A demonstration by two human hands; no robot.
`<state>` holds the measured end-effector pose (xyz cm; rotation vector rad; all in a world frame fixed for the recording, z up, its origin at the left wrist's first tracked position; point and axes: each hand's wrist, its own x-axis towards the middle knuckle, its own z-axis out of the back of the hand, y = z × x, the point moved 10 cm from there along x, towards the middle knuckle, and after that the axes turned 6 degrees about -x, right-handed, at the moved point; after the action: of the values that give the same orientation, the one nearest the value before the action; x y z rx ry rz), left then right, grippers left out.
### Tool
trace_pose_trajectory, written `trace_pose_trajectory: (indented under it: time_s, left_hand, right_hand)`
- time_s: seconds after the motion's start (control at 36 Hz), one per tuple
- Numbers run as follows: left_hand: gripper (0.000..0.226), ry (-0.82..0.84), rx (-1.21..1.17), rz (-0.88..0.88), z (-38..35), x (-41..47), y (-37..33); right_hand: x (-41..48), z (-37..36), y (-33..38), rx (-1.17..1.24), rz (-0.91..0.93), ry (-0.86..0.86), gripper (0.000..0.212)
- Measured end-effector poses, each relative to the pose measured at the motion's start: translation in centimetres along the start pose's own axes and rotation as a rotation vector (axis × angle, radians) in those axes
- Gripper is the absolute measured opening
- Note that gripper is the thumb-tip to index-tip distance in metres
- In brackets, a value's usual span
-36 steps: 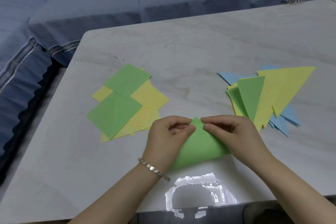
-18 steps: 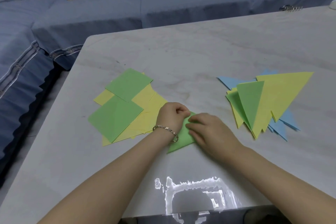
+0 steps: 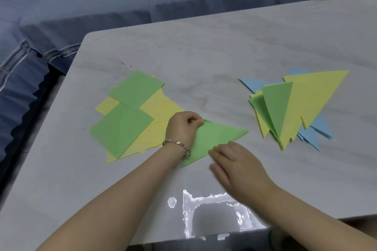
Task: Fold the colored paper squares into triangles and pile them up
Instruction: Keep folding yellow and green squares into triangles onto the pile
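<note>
Spanning most of the view, the pale marbled table (image 3: pixel 224 47) stands in front of a blue sofa (image 3: pixel 183 0) and carries the work in three groups, apparently so that raw and finished paper stay apart. Towards the left edge lies the loose stack of unfolded green and yellow squares (image 3: pixel 130 116), within the left arm's reach. Towards the right edge, well apart from it, lies the pile of folded triangles (image 3: pixel 295 104), yellow and green over blue. Between them, near the front edge, the green triangle (image 3: pixel 216 134) in hand lies flat, its left side just overlapping the stack. The right hand (image 3: pixel 238 163), slightly blurred, lies flat and holds nothing, its straight fingers on the triangle's long folded edge, probably to press the crease sharp. The left hand (image 3: pixel 181 128) is curled into a fist and bears down on the far corner where the two paper tips meet, likely pinning them so the layers cannot slip; whether it also pinches the paper cannot be told. A chain bracelet (image 3: pixel 179 144) sits on that wrist.
</note>
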<state>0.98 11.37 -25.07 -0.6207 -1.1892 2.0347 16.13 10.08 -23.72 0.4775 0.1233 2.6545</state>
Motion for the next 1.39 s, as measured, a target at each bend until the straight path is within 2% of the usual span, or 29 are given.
trace_pose_trajectory:
  time_s: [0.06, 0.14, 0.22, 0.31, 0.42, 0.47, 0.58, 0.69, 0.86, 0.92, 1.0, 1.03, 1.08, 1.14, 1.19, 1.31, 1.36, 1.39]
  left_hand:
    - [0.006, 0.001, -0.001, -0.003, 0.0, 0.0, 0.1]
    - [0.01, 0.006, -0.008, -0.005, 0.0, 0.0, 0.2]
    - [0.013, -0.004, -0.011, -0.007, 0.1, 0.1, 0.3]
    - [0.013, -0.011, -0.026, 0.004, 0.1, 0.0, 0.5]
    - [0.009, -0.008, -0.036, 0.022, 0.1, 0.1, 0.7]
    - [0.01, -0.012, -0.046, 0.03, 0.2, 0.1, 0.8]
    - [0.004, -0.004, -0.035, 0.041, 0.3, 0.2, 0.8]
    - [0.004, -0.009, -0.037, 0.049, 0.4, 0.2, 0.8]
    - [0.003, -0.021, -0.074, 0.076, 0.5, 0.1, 0.9]
    - [0.006, -0.037, -0.125, 0.114, 0.7, 0.0, 1.2]
    - [0.021, -0.148, -0.292, 0.195, 2.2, -0.7, 2.0]
    - [0.022, -0.193, -0.346, 0.205, 2.9, -1.1, 1.9]
    - [0.017, -0.252, -0.436, 0.206, 3.7, -2.1, 1.5]
    - [0.015, -0.258, -0.482, 0.183, 3.7, -3.1, 0.5]
    - [0.016, -0.237, -0.515, 0.167, 3.2, -4.0, -0.4]
    - [0.013, -0.107, -0.61, 0.166, 1.6, -4.5, -1.8]
    - [0.006, -0.051, -0.528, 0.104, 1.8, -4.4, -2.3]
    - [0.008, -0.047, -0.404, 0.062, 2.4, -4.2, -2.2]
  right_hand:
    - [-0.2, 0.4, -1.9, -0.041, -0.093, -0.015, 0.055]
    - [-0.7, 1.0, -5.4, -0.086, -0.215, -0.033, 0.044]
    - [-1.0, 1.4, -6.8, -0.1, -0.264, -0.051, 0.043]
    - [-1.0, 1.1, -6.7, -0.135, -0.362, -0.064, 0.048]
    - [-0.9, -0.4, -5.8, -0.198, -0.501, 0.033, 0.061]
    - [-0.9, -0.8, -4.4, -0.204, -0.47, 0.038, 0.063]
    - [-0.8, -1.8, 0.4, -0.103, -0.226, 0.043, 0.068]
    - [-0.7, -2.8, 5.4, -0.047, 0.005, 0.024, 0.053]
    - [-0.3, -2.9, 6.0, 0.074, 0.07, 0.052, 0.041]
    - [-0.5, -2.3, 4.7, 0.205, 0.0, 0.04, 0.039]
    - [-1.1, 0.1, 0.3, 0.5, -0.346, -0.047, 0.022]
    - [-1.4, 0.5, -0.9, 0.608, -0.445, -0.054, 0.024]
    - [-1.8, 0.7, -2.8, 0.838, -0.587, -0.062, 0.043]
    - [-1.4, 1.0, -3.4, 1.041, -0.631, -0.066, 0.053]
    - [-0.7, 1.4, -3.0, 1.178, -0.606, -0.081, 0.047]
    - [-0.2, 3.4, -4.4, 1.023, -0.62, -0.2, 0.033]
    - [-0.2, 4.8, -6.5, 0.92, -0.667, -0.284, 0.027]
    - [-0.3, 5.6, -7.8, 0.868, -0.695, -0.324, 0.025]
